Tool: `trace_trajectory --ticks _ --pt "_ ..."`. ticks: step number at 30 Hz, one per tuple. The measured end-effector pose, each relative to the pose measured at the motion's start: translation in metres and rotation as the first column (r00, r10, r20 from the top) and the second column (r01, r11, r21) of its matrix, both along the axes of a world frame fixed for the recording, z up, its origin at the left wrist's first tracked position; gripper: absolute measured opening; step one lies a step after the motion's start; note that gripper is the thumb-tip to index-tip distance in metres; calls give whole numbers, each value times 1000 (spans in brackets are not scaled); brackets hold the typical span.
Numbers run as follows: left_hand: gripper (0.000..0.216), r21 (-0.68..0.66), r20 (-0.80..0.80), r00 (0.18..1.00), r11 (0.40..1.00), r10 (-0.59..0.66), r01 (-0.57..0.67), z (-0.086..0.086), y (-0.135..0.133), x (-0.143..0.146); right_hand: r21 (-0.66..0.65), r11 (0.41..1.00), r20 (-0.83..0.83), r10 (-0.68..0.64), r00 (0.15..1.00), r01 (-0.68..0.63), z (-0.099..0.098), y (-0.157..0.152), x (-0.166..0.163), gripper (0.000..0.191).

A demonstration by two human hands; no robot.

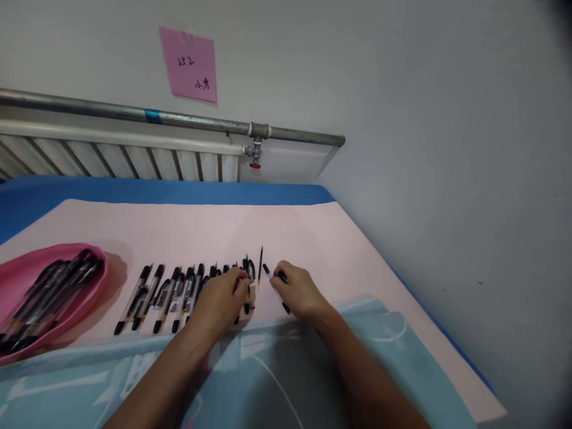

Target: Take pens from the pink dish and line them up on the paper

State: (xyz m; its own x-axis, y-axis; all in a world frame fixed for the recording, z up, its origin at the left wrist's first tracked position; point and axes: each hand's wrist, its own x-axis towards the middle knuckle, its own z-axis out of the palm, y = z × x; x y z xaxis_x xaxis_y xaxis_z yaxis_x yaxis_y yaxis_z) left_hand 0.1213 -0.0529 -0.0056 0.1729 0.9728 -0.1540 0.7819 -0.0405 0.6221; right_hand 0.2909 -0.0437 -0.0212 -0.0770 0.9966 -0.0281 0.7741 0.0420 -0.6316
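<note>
My right hand [297,291] is closed with curled fingers around a slanting black-and-clear pen [286,307]. Its dark ends stick out above and below the fingers. Beside it a thin refill [261,262] with a dark upper part points away from me. My left hand [226,293] is closed, thumb and fingertips together, at the right end of a row of pens. What it pinches, if anything, is hidden. Clear pens with black ends, such as this one [133,301], lie side by side, with separate black caps [161,293] between several of them.
At the left, a pink basin [103,280] holds many more black-and-clear pens [56,292]. The pale pink tabletop [187,229] has a blue border, with a light blue cloth [379,339] along its near side. Behind are a radiator [134,159], a metal pipe [304,135] and a wall.
</note>
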Motion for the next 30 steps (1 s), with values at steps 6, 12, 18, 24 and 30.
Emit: trace_trajectory --ticks 6,12,18,24,30 --pt "25 7 -14 1000 1000 -5 5 0 1 -1 -13 998 -31 -56 998 56 4 -1 0 8" --pt "27 23 -20 1000 1000 8 -7 1 2 -4 -44 999 -82 -31 996 27 8 -5 -8 8" --pt "26 20 -19 1000 1000 0 1 1 1 -4 -92 995 -35 18 999 -21 7 -6 -8 8" --pt "27 29 0 1000 1000 4 -4 2 1 -4 -72 997 -14 15 1000 -16 13 -10 -5 8" --pt "26 25 -6 1000 1000 8 -8 3 1 -4 -104 993 25 60 998 -57 16 -12 -5 9"
